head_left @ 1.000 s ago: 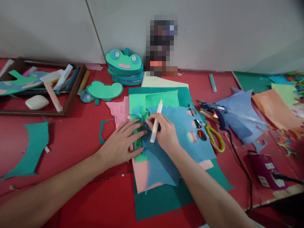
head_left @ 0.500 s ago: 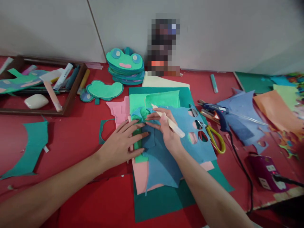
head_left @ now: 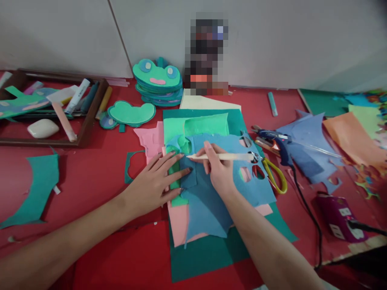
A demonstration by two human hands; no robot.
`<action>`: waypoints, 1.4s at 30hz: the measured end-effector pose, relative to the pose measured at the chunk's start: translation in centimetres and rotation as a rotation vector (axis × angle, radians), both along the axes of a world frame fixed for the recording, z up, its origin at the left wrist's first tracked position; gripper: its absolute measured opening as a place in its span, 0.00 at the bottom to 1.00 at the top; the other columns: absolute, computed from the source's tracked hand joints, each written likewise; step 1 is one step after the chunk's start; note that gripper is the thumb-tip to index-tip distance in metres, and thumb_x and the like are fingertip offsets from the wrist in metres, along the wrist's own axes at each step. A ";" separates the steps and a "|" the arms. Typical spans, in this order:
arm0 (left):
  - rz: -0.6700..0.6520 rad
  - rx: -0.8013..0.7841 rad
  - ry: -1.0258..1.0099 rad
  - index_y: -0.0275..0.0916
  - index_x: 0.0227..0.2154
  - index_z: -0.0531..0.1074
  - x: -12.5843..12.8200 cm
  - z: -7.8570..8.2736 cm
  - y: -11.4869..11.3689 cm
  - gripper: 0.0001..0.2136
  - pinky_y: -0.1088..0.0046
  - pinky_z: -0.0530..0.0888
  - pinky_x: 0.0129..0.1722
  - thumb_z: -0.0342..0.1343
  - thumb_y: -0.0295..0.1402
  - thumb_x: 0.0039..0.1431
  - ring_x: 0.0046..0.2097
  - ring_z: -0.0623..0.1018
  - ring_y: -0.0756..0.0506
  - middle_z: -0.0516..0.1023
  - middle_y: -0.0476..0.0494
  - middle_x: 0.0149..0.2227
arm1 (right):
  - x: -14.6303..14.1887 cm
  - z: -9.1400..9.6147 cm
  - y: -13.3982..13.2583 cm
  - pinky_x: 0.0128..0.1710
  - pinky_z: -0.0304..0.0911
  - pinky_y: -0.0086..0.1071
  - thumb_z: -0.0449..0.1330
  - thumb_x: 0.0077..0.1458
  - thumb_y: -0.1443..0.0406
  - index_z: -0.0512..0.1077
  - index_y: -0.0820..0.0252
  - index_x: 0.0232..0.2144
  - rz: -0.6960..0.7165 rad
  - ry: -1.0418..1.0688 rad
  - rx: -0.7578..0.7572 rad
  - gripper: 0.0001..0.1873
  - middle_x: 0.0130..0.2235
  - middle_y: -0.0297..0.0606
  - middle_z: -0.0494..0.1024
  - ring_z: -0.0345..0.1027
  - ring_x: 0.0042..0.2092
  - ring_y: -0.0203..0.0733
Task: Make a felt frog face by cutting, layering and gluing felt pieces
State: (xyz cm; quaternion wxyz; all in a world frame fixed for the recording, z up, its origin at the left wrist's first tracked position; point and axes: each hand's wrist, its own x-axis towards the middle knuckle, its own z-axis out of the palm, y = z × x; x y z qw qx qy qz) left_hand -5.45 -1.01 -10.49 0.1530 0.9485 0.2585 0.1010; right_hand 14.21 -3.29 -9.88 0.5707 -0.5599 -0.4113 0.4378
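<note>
My left hand [head_left: 159,175] lies flat with fingers spread over the left edge of a stack of felt sheets. My right hand [head_left: 219,167] pinches a pale, cream-coloured pen [head_left: 236,157], its tip pointing left at a small dark blue felt piece [head_left: 188,179] by my left fingertips. That piece rests on a larger blue felt sheet [head_left: 208,213] with several cut-out holes. Beneath it are bright green felt [head_left: 208,125], pink felt [head_left: 178,225] and a dark green sheet [head_left: 196,262]. Scissors with yellow handles [head_left: 275,175] lie at the sheet's right edge.
A stack of felt frog faces [head_left: 157,78] stands by the wall. At left is a brown tray [head_left: 90,117] with pens and a white oval object [head_left: 43,129]. A glue gun [head_left: 282,147], its cord, a purple power box [head_left: 341,217] and felt scraps lie at right.
My right hand has turned the pen from a slant to nearly level and shifted its tip down and slightly left, to the small blue piece. The left hand stays nearly in place.
</note>
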 end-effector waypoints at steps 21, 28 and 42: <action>-0.012 0.042 -0.008 0.49 0.57 0.64 0.0 -0.3 0.1 0.19 0.48 0.56 0.62 0.47 0.42 0.64 0.66 0.54 0.37 0.56 0.38 0.64 | -0.4 0.4 -0.1 0.24 0.58 0.27 0.57 0.58 0.57 0.61 0.57 0.19 0.011 -0.477 0.021 0.18 0.15 0.25 0.66 0.62 0.19 0.31; -0.003 0.033 -0.002 0.49 0.56 0.66 0.0 -0.2 0.0 0.19 0.47 0.55 0.62 0.46 0.42 0.65 0.66 0.55 0.35 0.55 0.38 0.65 | -0.4 0.2 -0.1 0.25 0.60 0.26 0.56 0.59 0.60 0.60 0.56 0.19 -0.008 -0.450 0.045 0.18 0.14 0.25 0.66 0.62 0.18 0.30; -0.004 0.016 -0.003 0.49 0.57 0.65 0.0 -0.3 0.0 0.19 0.46 0.55 0.62 0.47 0.42 0.64 0.66 0.55 0.35 0.56 0.38 0.65 | -0.5 0.5 0.0 0.25 0.61 0.26 0.56 0.58 0.59 0.62 0.57 0.19 0.035 -0.449 0.019 0.18 0.15 0.26 0.68 0.63 0.19 0.30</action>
